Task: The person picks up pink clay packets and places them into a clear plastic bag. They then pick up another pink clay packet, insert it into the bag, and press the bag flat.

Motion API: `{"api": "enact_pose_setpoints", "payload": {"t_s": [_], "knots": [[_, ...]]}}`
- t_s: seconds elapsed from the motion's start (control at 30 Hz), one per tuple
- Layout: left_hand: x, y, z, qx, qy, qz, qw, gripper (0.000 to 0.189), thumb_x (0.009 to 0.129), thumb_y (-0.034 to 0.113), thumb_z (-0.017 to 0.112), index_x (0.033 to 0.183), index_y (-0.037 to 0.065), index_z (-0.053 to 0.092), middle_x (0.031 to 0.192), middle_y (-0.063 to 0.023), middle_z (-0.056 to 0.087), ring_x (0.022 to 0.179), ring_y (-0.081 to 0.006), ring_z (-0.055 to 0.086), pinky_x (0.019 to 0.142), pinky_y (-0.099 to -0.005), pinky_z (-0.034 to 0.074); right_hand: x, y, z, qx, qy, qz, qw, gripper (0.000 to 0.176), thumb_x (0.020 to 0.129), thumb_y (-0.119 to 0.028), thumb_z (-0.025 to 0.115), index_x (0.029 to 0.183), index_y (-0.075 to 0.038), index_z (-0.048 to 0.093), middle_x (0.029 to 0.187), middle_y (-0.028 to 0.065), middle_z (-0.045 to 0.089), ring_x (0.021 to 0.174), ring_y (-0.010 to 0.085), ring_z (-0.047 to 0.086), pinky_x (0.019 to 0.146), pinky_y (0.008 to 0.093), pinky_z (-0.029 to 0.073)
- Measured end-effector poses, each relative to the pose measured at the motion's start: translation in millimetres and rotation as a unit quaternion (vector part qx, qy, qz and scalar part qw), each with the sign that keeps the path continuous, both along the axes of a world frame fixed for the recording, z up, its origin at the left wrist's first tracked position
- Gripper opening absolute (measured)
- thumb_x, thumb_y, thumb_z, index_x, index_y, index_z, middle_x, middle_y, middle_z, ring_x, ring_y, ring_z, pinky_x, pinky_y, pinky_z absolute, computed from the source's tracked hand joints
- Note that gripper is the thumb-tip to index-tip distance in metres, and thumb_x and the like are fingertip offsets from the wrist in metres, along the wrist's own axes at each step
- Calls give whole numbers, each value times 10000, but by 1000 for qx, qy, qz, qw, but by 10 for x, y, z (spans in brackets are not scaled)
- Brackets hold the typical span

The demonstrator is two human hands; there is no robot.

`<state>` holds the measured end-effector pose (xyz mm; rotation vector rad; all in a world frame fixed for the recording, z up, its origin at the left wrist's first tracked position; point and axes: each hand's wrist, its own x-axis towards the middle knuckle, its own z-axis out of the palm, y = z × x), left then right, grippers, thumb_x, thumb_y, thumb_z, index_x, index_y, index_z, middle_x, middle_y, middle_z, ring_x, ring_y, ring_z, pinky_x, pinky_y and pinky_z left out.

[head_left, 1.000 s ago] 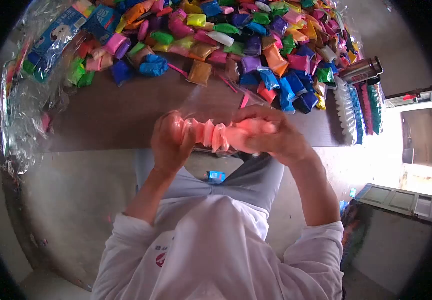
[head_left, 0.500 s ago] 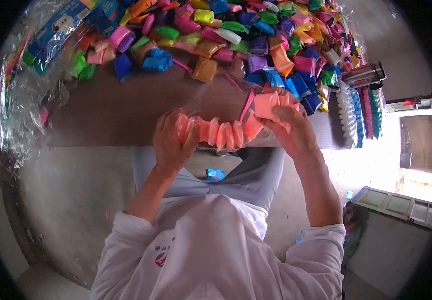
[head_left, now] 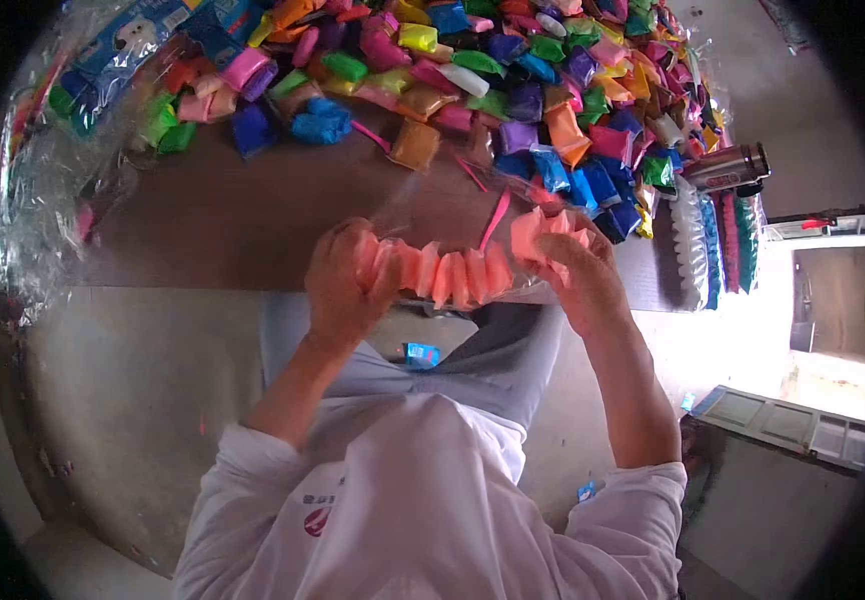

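A row of salmon-pink packets [head_left: 452, 275] stands side by side at the table's front edge. My left hand [head_left: 347, 285] is closed round the row's left end. My right hand [head_left: 584, 270] is closed on several more salmon-pink packets [head_left: 529, 236], just right of the row, with a small gap between them. Clear film shows around the packets. A thin bright pink strip [head_left: 495, 220] lies behind the row, near my right hand.
Many colourful packets [head_left: 432, 70] are heaped across the back of the brown table [head_left: 202, 230]. Crumpled clear plastic [head_left: 37, 230] lies at the left. At the right are a metal flask [head_left: 727, 168] and upright rows of white, blue, pink and green packets [head_left: 690, 245].
My right hand has come slightly down with its packets. The packet that stood tilted between that hand and the row now stands closer against the row. The view has shifted a little.
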<state>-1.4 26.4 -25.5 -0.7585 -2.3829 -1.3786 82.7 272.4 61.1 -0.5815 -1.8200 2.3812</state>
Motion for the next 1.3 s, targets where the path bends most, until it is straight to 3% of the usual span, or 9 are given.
{"api": "enact_pose_setpoints", "payload": {"t_s": [0.27, 0.57, 0.67, 0.9, 0.97, 1.0, 1.07, 1.13, 1.3], "knots": [[-4, 6, -8, 19, 23, 3, 1000, 349, 784, 218, 687, 1021, -7, 564, 1014, -199, 593, 899, -381, 581, 768, -427, 496, -233, 152, 273, 281, -202, 166, 923, 366, 748, -210, 658, 1068, -39, 608, 801, 10, 589, 677, 89, 530, 530, 262, 422], [-8, 7, -17, 14, -8, 13, 1000, 367, 765, 244, 690, 1015, 6, 566, 1005, -192, 594, 900, -374, 584, 767, -427, 495, -501, 54, 283, 396, -285, 227, 843, 342, 725, -320, 648, 929, -54, 578, 763, 16, 570, 633, 97, 518, 477, 257, 395], [-1, -5, -16, 16, -10, 7, 1000, 380, 757, 237, 690, 1030, 6, 564, 1016, -191, 594, 909, -373, 585, 781, -430, 492, -555, 128, 206, 403, -246, 282, 835, 344, 769, -368, 635, 802, -26, 624, 683, 49, 604, 586, 163, 569, 518, 319, 455], [-7, -9, -87, 15, -2, 7, 1000, 408, 746, 229, 696, 1047, -13, 563, 1038, -204, 592, 922, -376, 586, 803, -430, 493, -643, 114, 331, 467, -302, 372, 743, 347, 884, -374, 541, 896, -35, 614, 781, 124, 652, 728, 239, 648, 645, 369, 503], [-10, -10, -92, 19, 1, 5, 1000, 412, 746, 228, 697, 1047, -19, 563, 1037, -207, 592, 923, -378, 588, 807, -428, 496, -610, 248, 173, 620, -82, 481, 614, 233, 899, -253, 501, 1021, -71, 580, 886, 159, 665, 843, 294, 666, 705, 419, 518], [-7, -15, -85, 13, -4, 1, 1000, 408, 748, 224, 696, 1045, -24, 564, 1035, -210, 594, 923, -380, 590, 807, -425, 499, -617, 208, 236, 620, -83, 482, 614, 233, 899, -253, 501, 1021, -71, 580, 886, 159, 665, 843, 294, 666, 705, 419, 518], [-6, -20, -106, 7, -9, -4, 1000, 405, 749, 219, 695, 1043, -28, 565, 1034, -213, 595, 922, -381, 592, 808, -422, 502, -636, 90, 425, 601, -187, 497, 597, 585, 976, -523, 271, 1136, -75, 611, 1075, 212, 635, 1000, 383, 592, 848, 446, 460], [-1, -16, -158, -8, -15, -3, 1000, 460, 842, 340, 630, 1114, -20, 539, 1070, -223, 577, 988, -392, 572, 851, -450, 473, -596, 89, 438, 599, -183, 489, 607, 578, 982, -512, 263, 1130, -75, 611, 1051, 220, 632, 974, 388, 594, 837, 451, 460], [9, -13, -46, 5, -16, 3, 1000, 416, 800, 269, 660, 1078, -22, 554, 1061, -219, 588, 963, -387, 582, 839, -440, 484, -540, 252, 242, 599, -105, 455, 650, 527, 990, -479, 289, 1115, -85, 616, 967, 220, 633, 903, 391, 606, 794, 472, 459]]}}
